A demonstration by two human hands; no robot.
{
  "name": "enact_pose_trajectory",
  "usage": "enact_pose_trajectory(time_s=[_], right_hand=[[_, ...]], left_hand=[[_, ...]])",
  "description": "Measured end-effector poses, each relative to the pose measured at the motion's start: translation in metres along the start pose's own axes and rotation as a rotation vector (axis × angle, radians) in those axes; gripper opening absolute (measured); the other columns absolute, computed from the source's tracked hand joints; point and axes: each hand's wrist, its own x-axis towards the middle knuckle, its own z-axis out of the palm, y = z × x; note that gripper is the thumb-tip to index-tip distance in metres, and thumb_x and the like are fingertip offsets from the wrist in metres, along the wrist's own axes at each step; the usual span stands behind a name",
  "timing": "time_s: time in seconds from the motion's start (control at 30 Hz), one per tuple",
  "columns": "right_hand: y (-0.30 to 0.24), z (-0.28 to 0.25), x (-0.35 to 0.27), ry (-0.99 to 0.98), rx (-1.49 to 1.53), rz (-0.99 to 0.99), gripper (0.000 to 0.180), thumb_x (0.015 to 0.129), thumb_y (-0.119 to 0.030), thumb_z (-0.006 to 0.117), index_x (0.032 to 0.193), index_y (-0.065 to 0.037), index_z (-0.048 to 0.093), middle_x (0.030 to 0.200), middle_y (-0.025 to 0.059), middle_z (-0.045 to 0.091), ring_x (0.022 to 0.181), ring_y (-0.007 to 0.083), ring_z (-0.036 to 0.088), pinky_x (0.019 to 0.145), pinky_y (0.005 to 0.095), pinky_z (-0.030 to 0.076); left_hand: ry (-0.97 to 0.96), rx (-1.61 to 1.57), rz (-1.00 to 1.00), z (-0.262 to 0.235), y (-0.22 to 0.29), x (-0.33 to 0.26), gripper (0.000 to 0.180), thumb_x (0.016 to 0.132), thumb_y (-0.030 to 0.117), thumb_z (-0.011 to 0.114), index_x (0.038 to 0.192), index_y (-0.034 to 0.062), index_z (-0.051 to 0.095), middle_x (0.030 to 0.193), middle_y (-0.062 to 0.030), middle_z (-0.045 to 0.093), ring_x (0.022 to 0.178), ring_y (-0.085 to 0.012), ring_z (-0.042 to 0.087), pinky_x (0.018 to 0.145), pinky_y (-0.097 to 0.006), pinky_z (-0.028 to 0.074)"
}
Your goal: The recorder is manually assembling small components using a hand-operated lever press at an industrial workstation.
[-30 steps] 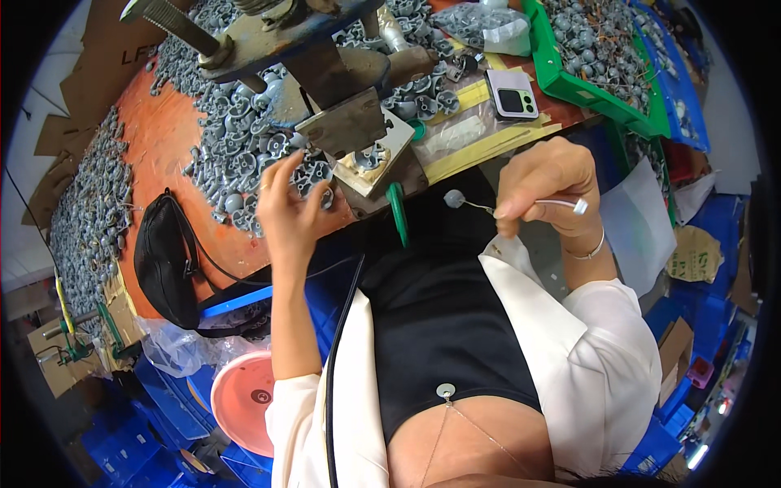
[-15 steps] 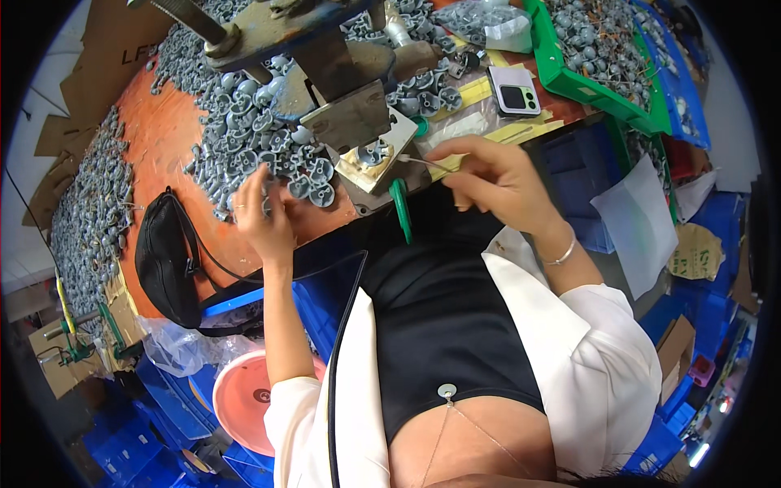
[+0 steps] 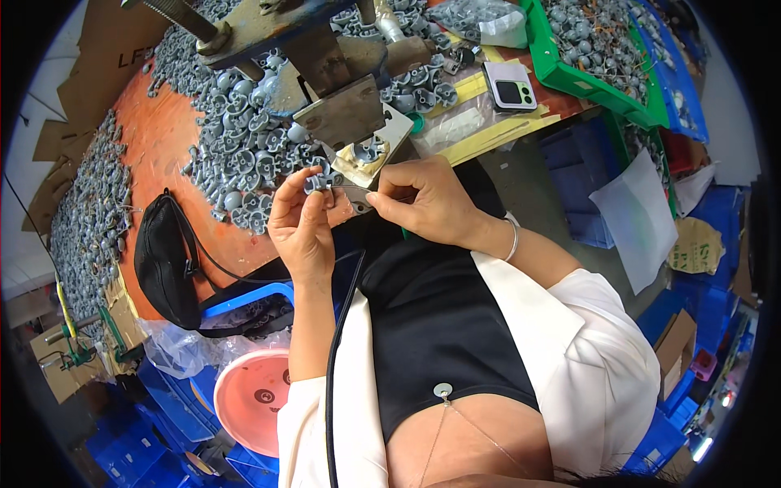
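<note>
My left hand (image 3: 303, 232) is closed, pinching a small grey plastic part (image 3: 314, 184) between thumb and fingertips. Close on its right, my right hand (image 3: 431, 199) grips a thin wire-like piece (image 3: 351, 188) that reaches toward the part. Whether its tip touches the part is too small to tell. Just beyond both hands, another grey part (image 3: 370, 151) sits in a cream-coloured block (image 3: 355, 168) on the metal press (image 3: 338, 114). A heap of similar grey parts (image 3: 252, 159) lies beyond my left hand on the orange tabletop (image 3: 163, 159).
A black pouch (image 3: 167, 260) lies at the table's left. To the right are a phone (image 3: 511, 85) and a green bin (image 3: 569, 81) of grey parts. A pink basin (image 3: 252, 398) and a blue crate (image 3: 252, 299) stand below the table's near edge.
My left hand has come right from the heap, now with a grey part in it. The right hand has moved left and down toward it, bringing the thin piece to the part.
</note>
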Motion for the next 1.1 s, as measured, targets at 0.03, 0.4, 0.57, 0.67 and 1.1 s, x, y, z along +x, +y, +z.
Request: enact_pose_trajectory(time_s=[0.03, 0.4, 0.57, 0.67, 1.1], right_hand=[[0.000, 0.000, 0.000, 0.001, 0.000, 0.001, 0.022, 0.082, -0.007, 0.066, 0.065, 0.000, 0.054, 0.055, -0.0004, 0.051, 0.050, 0.0026, 0.045, 0.046, 0.0223, 0.034], [-0.007, -0.002, 0.001, -0.117, 0.053, 0.027, 0.021, 0.082, -0.008, 0.067, 0.067, -0.002, 0.056, 0.056, -0.0027, 0.051, 0.051, 0.0022, 0.042, 0.046, 0.0229, 0.031], [0.003, -0.003, 0.006, -0.177, 0.229, 0.107, 0.019, 0.087, -0.015, 0.066, 0.073, -0.003, 0.061, 0.062, -0.0015, 0.058, 0.052, 0.0021, 0.048, 0.046, 0.0210, 0.035], [0.001, -0.012, 0.009, -0.222, 0.445, 0.333, 0.019, 0.089, -0.021, 0.065, 0.080, -0.004, 0.064, 0.065, 0.0025, 0.062, 0.050, 0.0038, 0.052, 0.042, 0.0187, 0.036], [0.028, -0.018, 0.010, 0.057, 0.233, 0.230, 0.010, 0.091, -0.012, 0.061, 0.094, -0.004, 0.055, 0.081, -0.0018, 0.056, 0.067, 0.0043, 0.053, 0.057, 0.0186, 0.043]], left_hand=[[0.022, 0.047, 0.024, 0.001, 0.000, -0.001, 0.032, 0.083, -0.002, 0.065, 0.115, -0.0007, 0.059, 0.115, -0.0132, 0.060, 0.085, -0.0129, 0.057, 0.080, -0.028, 0.050], [0.028, -0.018, -0.033, 0.005, 0.004, -0.004, 0.028, 0.080, -0.005, 0.066, 0.107, -0.0014, 0.060, 0.111, -0.0145, 0.061, 0.093, -0.0172, 0.060, 0.085, -0.031, 0.051], [-0.047, 0.041, -0.070, 0.021, 0.001, -0.011, 0.026, 0.079, -0.007, 0.064, 0.104, -0.0022, 0.062, 0.108, -0.0147, 0.062, 0.092, -0.0194, 0.061, 0.082, -0.033, 0.050], [-0.203, 0.643, 0.293, 0.017, 0.005, -0.005, 0.024, 0.075, -0.008, 0.066, 0.099, -0.0025, 0.067, 0.106, -0.0145, 0.064, 0.093, -0.0202, 0.061, 0.080, -0.030, 0.048], [0.417, 1.172, 0.772, 0.033, 0.024, 0.012, 0.040, 0.076, 0.003, 0.072, 0.113, -0.0034, 0.059, 0.112, -0.0138, 0.058, 0.100, -0.0253, 0.056, 0.102, -0.040, 0.036]])
